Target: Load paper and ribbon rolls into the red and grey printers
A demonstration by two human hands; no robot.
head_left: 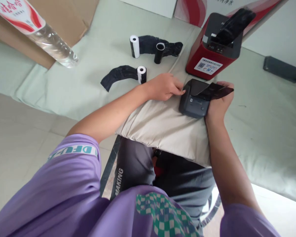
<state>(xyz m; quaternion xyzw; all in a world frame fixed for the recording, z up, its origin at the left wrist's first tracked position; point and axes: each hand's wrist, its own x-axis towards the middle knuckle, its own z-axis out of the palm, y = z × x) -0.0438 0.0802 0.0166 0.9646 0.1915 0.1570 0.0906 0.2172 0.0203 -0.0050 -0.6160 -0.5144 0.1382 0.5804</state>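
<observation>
Seen from head height, a seated person in a purple short-sleeved shirt (64, 187) and dark grey trousers (135, 161) works at a table covered with pale green cloth (256, 138). A small, boxy, dark grey plastic device (194, 107) rests at the near edge of the table, between the two hands. The left hand (165, 87) is mostly closed, its fingers curled and the tips of thumb and forefinger touching the device's left edge; whether they grip anything there cannot be told. The right hand (220, 102) is partly closed around the device's right side, holding it, with some fingers hidden behind a glossy black strip (215, 92) that lies across the top of the device and juts out to the right. Just beyond the device stands a taller red and black box-shaped machine (199, 54), with a white printed label (208, 65) on its front and another black strip (234, 28) rising from its top. To the left, near the left forearm, a white roll with a black outer wrap (142, 74) trails a dark tail. Farther back are a white cylindrical roll (135, 47) with its own black ribbon and a small black cylinder (159, 54) beside that ribbon. A clear plastic bottle with a red and white label (51, 42) is at upper left, in front of brown cardboard (64, 16). At far right lies a black oblong item (282, 69).
</observation>
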